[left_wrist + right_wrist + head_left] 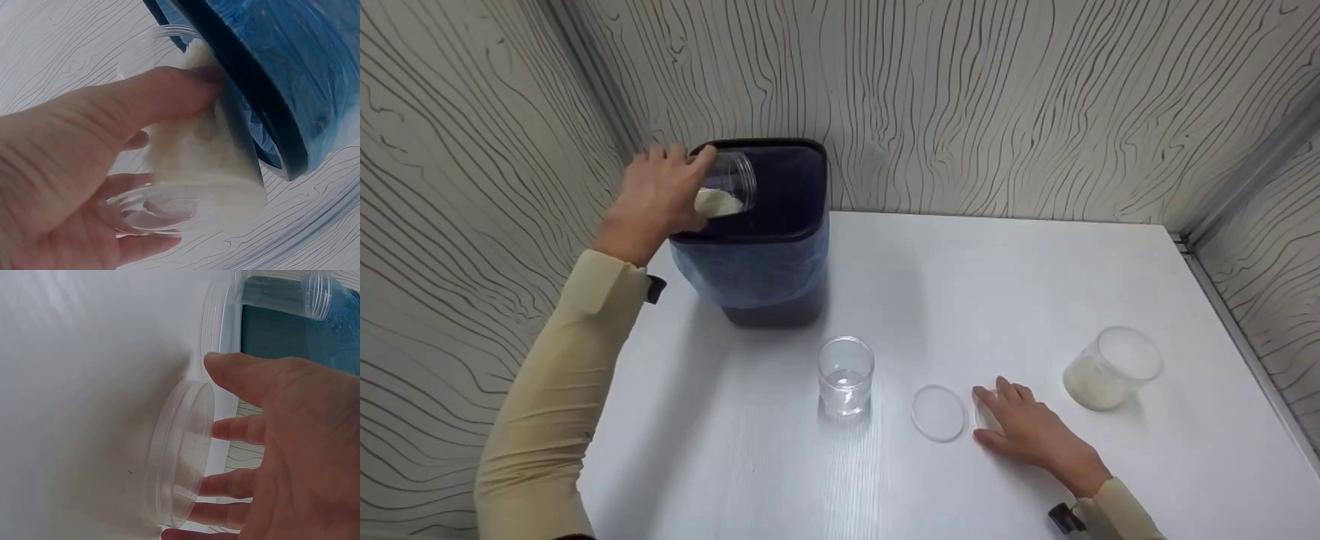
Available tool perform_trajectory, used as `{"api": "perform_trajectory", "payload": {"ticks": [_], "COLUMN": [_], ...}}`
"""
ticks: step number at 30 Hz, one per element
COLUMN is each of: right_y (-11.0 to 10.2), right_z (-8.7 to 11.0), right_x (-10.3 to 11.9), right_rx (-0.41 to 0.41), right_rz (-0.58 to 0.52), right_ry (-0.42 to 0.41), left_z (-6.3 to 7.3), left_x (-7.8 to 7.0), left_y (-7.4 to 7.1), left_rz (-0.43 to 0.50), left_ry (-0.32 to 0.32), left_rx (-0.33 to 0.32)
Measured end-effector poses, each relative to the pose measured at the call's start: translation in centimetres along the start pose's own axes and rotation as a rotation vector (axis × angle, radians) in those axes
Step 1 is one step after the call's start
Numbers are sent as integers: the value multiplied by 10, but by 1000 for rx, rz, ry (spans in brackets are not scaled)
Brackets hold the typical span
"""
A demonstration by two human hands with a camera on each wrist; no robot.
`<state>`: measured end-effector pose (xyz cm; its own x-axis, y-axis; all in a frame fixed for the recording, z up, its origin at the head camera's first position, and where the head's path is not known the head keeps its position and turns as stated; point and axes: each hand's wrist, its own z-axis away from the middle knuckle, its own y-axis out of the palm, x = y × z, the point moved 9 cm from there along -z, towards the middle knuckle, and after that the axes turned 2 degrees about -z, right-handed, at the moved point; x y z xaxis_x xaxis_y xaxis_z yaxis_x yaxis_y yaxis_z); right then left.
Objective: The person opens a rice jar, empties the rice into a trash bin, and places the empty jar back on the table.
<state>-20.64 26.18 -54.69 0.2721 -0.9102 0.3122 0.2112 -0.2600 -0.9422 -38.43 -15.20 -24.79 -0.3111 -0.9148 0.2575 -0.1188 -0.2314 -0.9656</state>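
The left hand [660, 191] grips a tilted jar [729, 180] at the bin [750, 274]'s rim. The right hand [1024, 429] spreads loose fingers around a lid [183, 455], perhaps touching it.

Your head view ran bright: glare streaked the white table [997, 285] low at centre, soft shadow spread lower left, while your left wrist view looked dimmer, hazy.

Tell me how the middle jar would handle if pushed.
The jar looks empty, so it is probably light and easily shoved. It stands upright and taller than wide, so a high push might tip it. Toppled, its round wall could roll.
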Motion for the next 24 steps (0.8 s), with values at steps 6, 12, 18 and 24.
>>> {"api": "perform_trajectory", "payload": {"ticks": [6,12,18,24], "right_y": [-1,-2,-4,-4], "right_z": [-1,-2,-2,-4], "right_x": [1,2,1,0], "right_rx": [-26,-29,-25,-28], "right_rz": [15,21,21,16], "right_ry": [-11,-12,-11,-8], "left_z": [-1,-1,-1,-2], "left_x": [-1,-2,-4,-5], "left_y": [0,1,-2,-4], "left_rz": [-15,-4,3,-15], "left_ry": [0,-3,-5,-8], "left_rx": [20,46,40,39]}}
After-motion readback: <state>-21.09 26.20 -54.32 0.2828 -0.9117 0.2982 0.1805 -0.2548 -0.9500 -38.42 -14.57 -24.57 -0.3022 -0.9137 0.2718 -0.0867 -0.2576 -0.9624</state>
